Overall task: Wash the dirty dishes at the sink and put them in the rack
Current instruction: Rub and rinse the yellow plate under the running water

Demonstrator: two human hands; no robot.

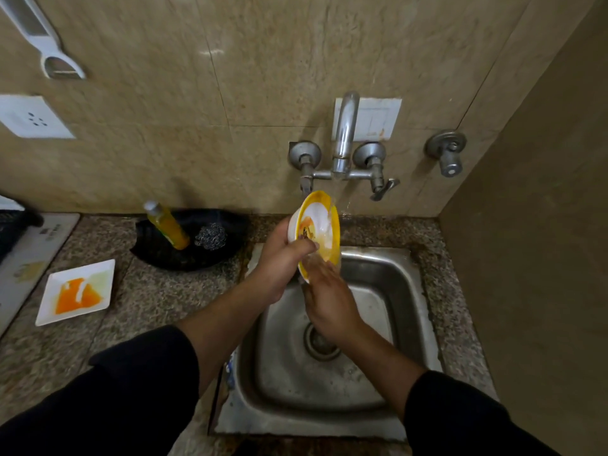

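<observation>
A small bowl point(317, 222), white inside with a yellow rim and orange food stains, is tilted on its side under the running tap point(343, 139) above the steel sink point(404, 291). My left hand point(279, 258) grips the bowl from the left, thumb over its lower rim. The fingers of my right hand point(329, 297) reach up and touch the bowl's lower inside edge where water streams over it. A dirty white square plate point(77, 291) with orange smears lies on the granite counter to the left.
A black dish point(158, 255) behind the counter holds a yellow soap bottle point(167, 225) and a steel scrubber point(212, 236). A second valve point(447, 153) juts from the wall at right. A black rack's edge point(13, 228) and a board sit far left. A brown side wall closes the right.
</observation>
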